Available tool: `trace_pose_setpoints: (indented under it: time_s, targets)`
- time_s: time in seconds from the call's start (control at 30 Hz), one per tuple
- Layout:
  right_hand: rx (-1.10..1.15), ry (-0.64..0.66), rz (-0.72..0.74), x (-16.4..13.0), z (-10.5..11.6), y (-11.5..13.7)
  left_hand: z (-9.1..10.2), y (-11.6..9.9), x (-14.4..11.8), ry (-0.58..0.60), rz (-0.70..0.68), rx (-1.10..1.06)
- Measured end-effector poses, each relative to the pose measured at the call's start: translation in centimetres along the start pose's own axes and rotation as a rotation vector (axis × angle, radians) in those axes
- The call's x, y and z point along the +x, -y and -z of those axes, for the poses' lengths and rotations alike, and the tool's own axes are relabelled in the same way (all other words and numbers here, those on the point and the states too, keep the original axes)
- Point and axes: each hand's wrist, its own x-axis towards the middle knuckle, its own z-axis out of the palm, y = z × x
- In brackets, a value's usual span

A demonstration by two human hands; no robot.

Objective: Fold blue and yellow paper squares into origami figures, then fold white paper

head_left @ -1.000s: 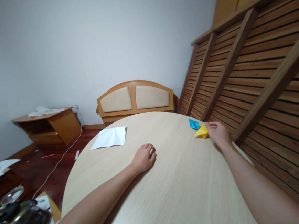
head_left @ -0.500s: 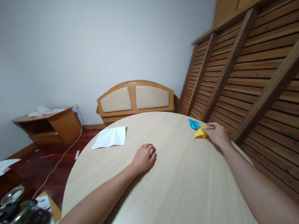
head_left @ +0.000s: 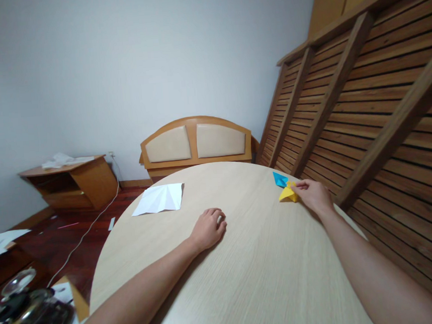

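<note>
Head view, near to far: both of my forearms stretch out over the round, pale wood surface (head_left: 247,279). Closest in, my left hand (head_left: 208,228) rests on that surface near its middle, fingers curled loosely under and holding nothing. Further out toward the right edge, my right hand (head_left: 313,194) lies low on the surface with its fingertips pinched onto the near corner of a yellow folded paper piece (head_left: 288,194), which sits on the wood. Just beyond it, touching or nearly so, lies a blue folded paper piece (head_left: 280,179); I cannot tell whether the two overlap. My hands are well apart from each other. Off to the far left of the surface lies a creased white sheet (head_left: 159,199), its corner reaching the rim. Past the surface stands a padded wooden headboard (head_left: 195,142) against the pale wall, with a slatted wooden frame (head_left: 364,95) leaning along the right.
</note>
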Motion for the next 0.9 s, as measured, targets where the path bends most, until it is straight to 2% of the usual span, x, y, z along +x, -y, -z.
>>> trace_pose_setpoints:
  time_s: [0.07,0.2,0.27,0.37,0.53,0.7,0.9]
  targets:
    - [0.026,-0.010,0.041,-0.4,-0.1,1.1,0.1,-0.3,0.0,0.000,0.005,-0.007]
    - [0.145,0.052,0.087,-2.0,-1.4,4.6,0.1,-1.1,-0.1,-0.002,0.076,-0.092]
    - [0.217,0.121,0.093,-3.3,-2.3,6.7,-0.1,-1.5,0.0,-0.013,0.120,-0.178]
    - [0.338,0.289,0.123,-5.9,-3.4,9.8,-0.6,-1.7,0.1,-0.057,0.138,-0.295]
    - [0.343,0.430,0.219,-10.2,-4.1,13.6,-1.1,-1.3,0.3,-0.055,0.135,-0.381]
    - [0.361,0.519,0.265,-12.2,-4.6,14.7,-1.4,-0.9,0.4,-0.033,0.145,-0.342]
    - [0.445,0.615,0.306,-12.3,-4.7,14.5,-1.4,-0.9,0.5,-0.071,0.177,-0.376]
